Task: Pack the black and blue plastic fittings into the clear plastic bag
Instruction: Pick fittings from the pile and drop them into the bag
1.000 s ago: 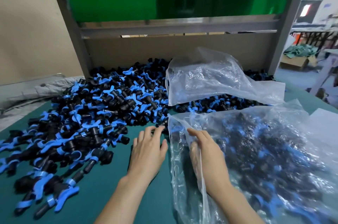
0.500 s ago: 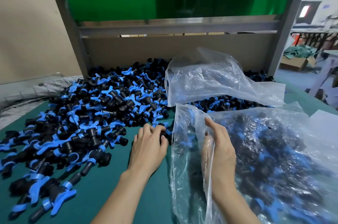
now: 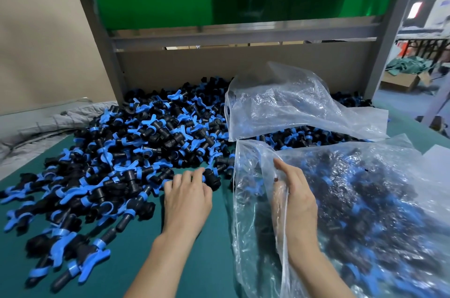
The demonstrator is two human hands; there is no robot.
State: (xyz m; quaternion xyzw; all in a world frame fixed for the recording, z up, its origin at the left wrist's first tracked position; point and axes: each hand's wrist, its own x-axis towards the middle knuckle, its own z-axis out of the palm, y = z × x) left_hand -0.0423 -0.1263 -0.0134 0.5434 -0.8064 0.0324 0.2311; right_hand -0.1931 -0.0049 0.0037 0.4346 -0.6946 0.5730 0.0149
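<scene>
Reaching forward across the mat since a second ago, when it lay flat and short of the heap, the left hand (image 3: 187, 200) now has its fingers curled round a black piece at the near edge of the loose fittings (image 3: 146, 146). The right hand (image 3: 297, 195) has meanwhile lifted the rim of the clear plastic bag (image 3: 365, 176). That hand pinches the film with the thumb outside and the fingers seen through the plastic inside, holding the mouth up and facing the heap.

The heap spreads over the left and centre of the green mat (image 3: 202, 261), and the grasped pieces lie just beside the bag's raised lip. The bag, already heavy with fittings, slumps to the right.

The step in hand looks to be a scoop and a short carry. It will go best if the left hand gathers several pieces at once, keeps low and clears the lip before letting go. The right hand should keep the opening taut so nothing snags the film.

Behind, a second bag (image 3: 292, 107) lies crumpled on the pile, below a grey metal frame (image 3: 243, 34).
</scene>
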